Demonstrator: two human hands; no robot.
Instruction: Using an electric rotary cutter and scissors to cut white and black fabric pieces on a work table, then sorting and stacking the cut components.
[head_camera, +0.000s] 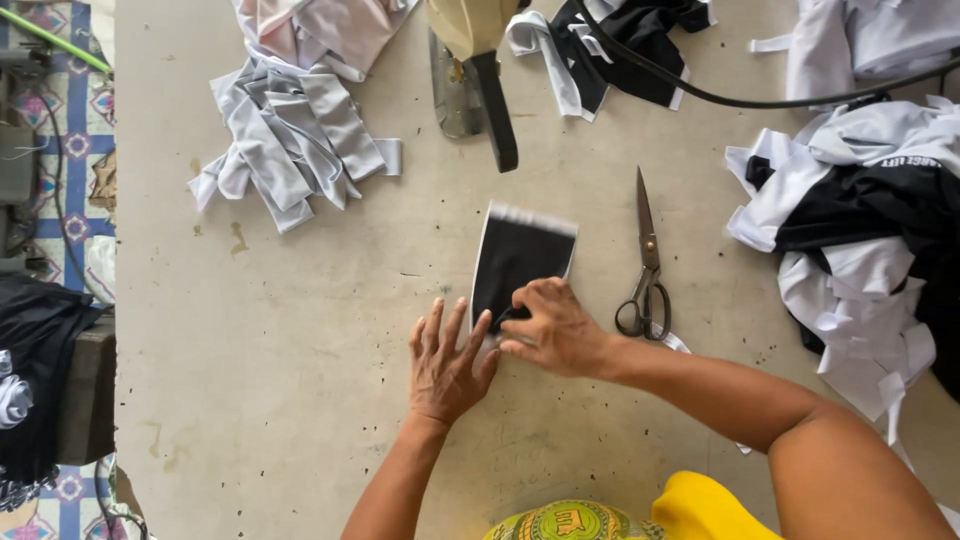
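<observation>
Fabric first: a black fabric piece (515, 262) edged in white lies flat on the grey concrete table (300, 400), near the middle, with its near end under my hands. My left hand (447, 362) lies flat and open, fingers spread, and its fingertips press the near left corner of the piece; it clamps nothing. My right hand (555, 328) is curled, fingers pinched together on the near edge of the black cloth. Just right of that hand lie steel scissors (646, 270), blades closed and pointing far, apart from the cloth. Far from my hands an iron (478, 60) rests with its dark handle toward me. A heap of grey fabric strips (290, 140) lies far left, and a pile of white and black garments (860, 240) lies at the right.
</observation>
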